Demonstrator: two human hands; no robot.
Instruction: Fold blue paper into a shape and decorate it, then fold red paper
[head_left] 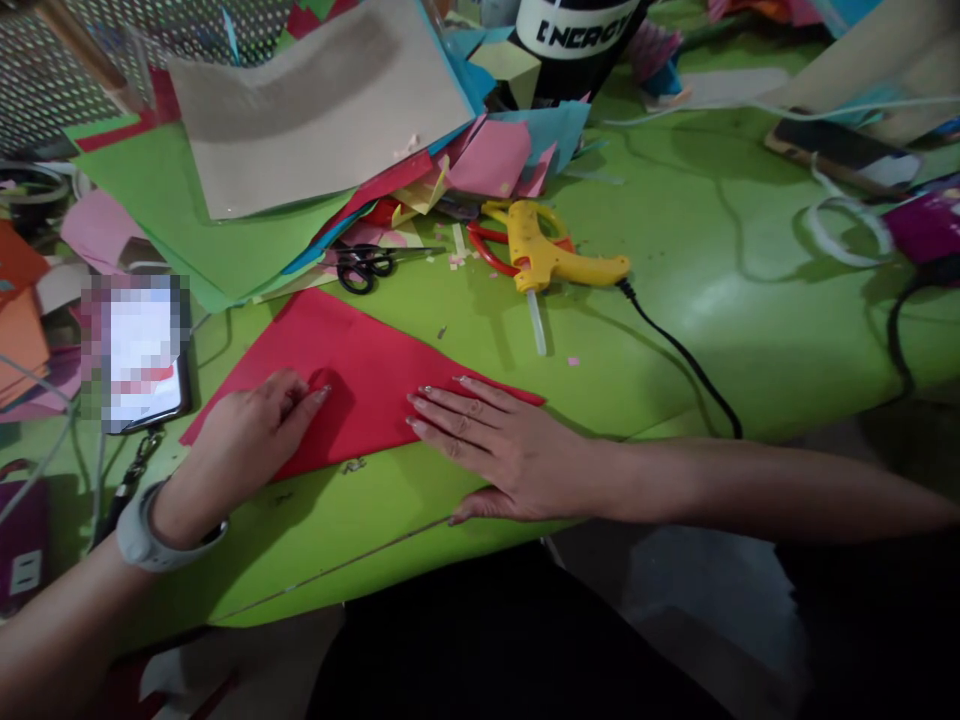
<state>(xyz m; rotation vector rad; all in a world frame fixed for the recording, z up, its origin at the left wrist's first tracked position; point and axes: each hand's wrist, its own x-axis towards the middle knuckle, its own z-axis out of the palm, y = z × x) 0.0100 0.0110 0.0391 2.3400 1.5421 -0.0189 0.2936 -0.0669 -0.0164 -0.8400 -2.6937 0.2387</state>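
A red sheet of paper (352,370), triangular in outline, lies on the green table near its front edge. On the left part of the sheet rests my left hand (259,430), its fingers curled in and its thumb stretched along the paper; nothing shows in it. My right hand (499,440) lies flat, palm down, on the right part of the sheet with its fingers spread. Its thumb is on the green table surface just below the paper. A pale watch (146,530) is on my left wrist.
Behind the sheet lie black scissors (365,268) and a yellow glue gun (551,255) with a black cord. A lit phone (146,350) is at the left. Stacked coloured papers (217,240) and a black cup (577,40) stand farther back. Another phone (840,150) lies at the right.
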